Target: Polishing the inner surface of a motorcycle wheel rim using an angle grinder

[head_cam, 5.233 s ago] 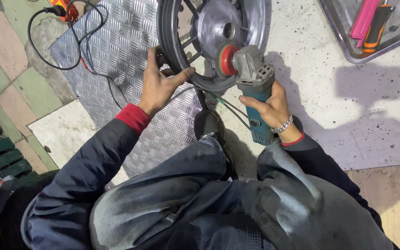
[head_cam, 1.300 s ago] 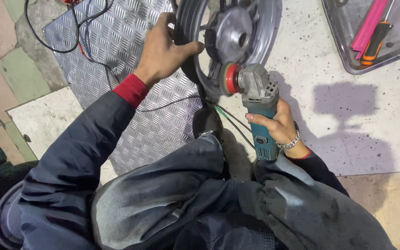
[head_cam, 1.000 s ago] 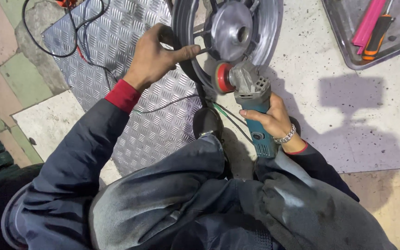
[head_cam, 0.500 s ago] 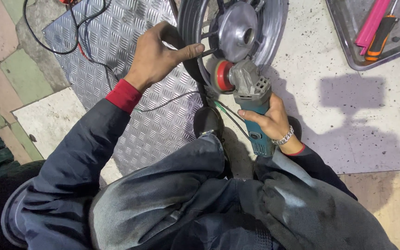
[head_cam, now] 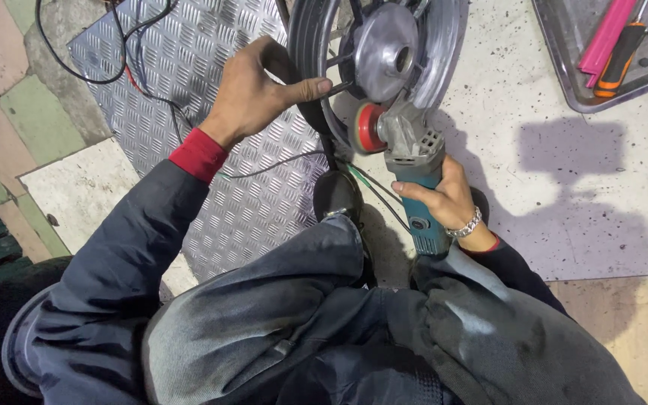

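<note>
grinder against the wheel rim, both hands closed

nearest to us were our own knees in grey work trousers (head_cam: 279, 322), dusty and creased, filling the lower part of the view, with the dark jacket sleeves running up from them. a black shoe (head_cam: 337, 196) showed just beyond the knees, planted on the edge of the metal plate.

our right hand (head_cam: 444, 199) was wrapped shut around the teal body of the angle grinder (head_cam: 414, 169), fingers curled over the top and a silver bracelet at the wrist. the grinder pointed away from us, and its red disc (head_cam: 369, 127) sat against the inner edge of the wheel (head_cam: 414, 52), low on the rim, near the spokes.

our left hand (head_cam: 256, 94) reached out past a red cuff and gripped the dark outer rim of the wheel on its left side, fingers closed over it and the thumb stretched toward the hub. the wheel stood upright at the top of the view, between the two hands, with its silver hub facing right.

under the left arm lay a ribbed steel tread plate (head_cam: 211, 67) with thin black cables (head_cam: 121, 60) looping across it. far right, well apart from the wheel, a grey tray (head_cam: 564, 67) held a pink tool (head_cam: 605, 37) and an orange-and-black handled tool (head_cam: 620, 52) side by side. the floor beyond was pale speckled concrete (head_cam: 549, 180).
</note>
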